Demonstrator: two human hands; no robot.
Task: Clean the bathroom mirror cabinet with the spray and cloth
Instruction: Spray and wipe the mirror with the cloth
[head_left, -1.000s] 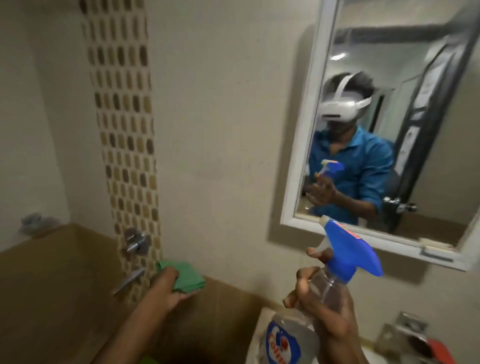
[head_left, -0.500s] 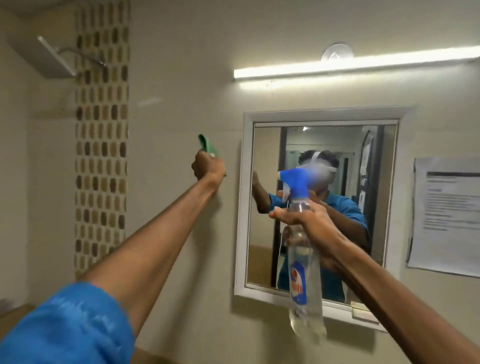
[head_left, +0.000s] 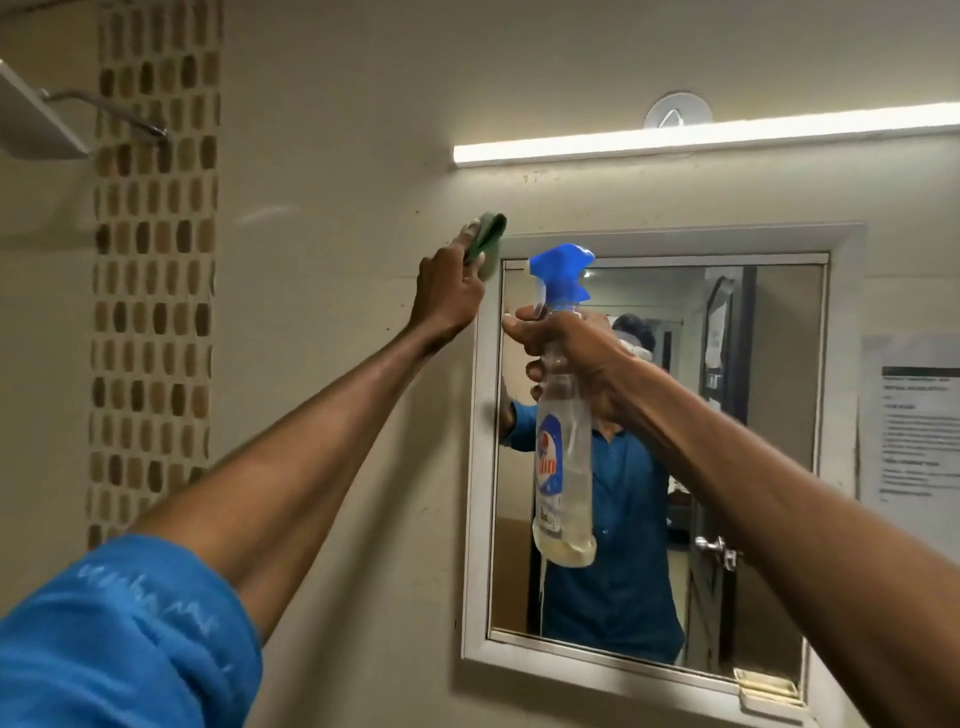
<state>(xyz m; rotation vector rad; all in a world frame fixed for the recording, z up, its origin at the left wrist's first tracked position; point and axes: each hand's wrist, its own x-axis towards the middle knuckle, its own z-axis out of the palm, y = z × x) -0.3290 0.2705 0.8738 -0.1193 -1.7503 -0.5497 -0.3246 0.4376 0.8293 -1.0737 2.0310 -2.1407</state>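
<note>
The white-framed mirror cabinet (head_left: 480, 519) hangs on the beige wall, its glass reflecting a person in a blue shirt. My left hand (head_left: 447, 296) is raised to the cabinet's top left corner and grips a folded green cloth (head_left: 123, 236) against the frame there. My right hand (head_left: 571, 358) holds a clear spray bottle (head_left: 563, 467) with a blue trigger head by its neck, upright in front of the mirror's left half, nozzle pointing left. The bottle holds a little liquid at the bottom.
A lit tube light (head_left: 701, 137) runs above the cabinet. A printed paper notice (head_left: 914, 421) is stuck to the wall at the right. A shower head (head_left: 36, 119) juts out at the upper left beside a mosaic tile strip (head_left: 153, 312).
My left hand has carried the green cloth up and rightward from the wall to the cabinet's top left corner. The spray bottle has risen slightly before the mirror, and the view has drawn closer.
</note>
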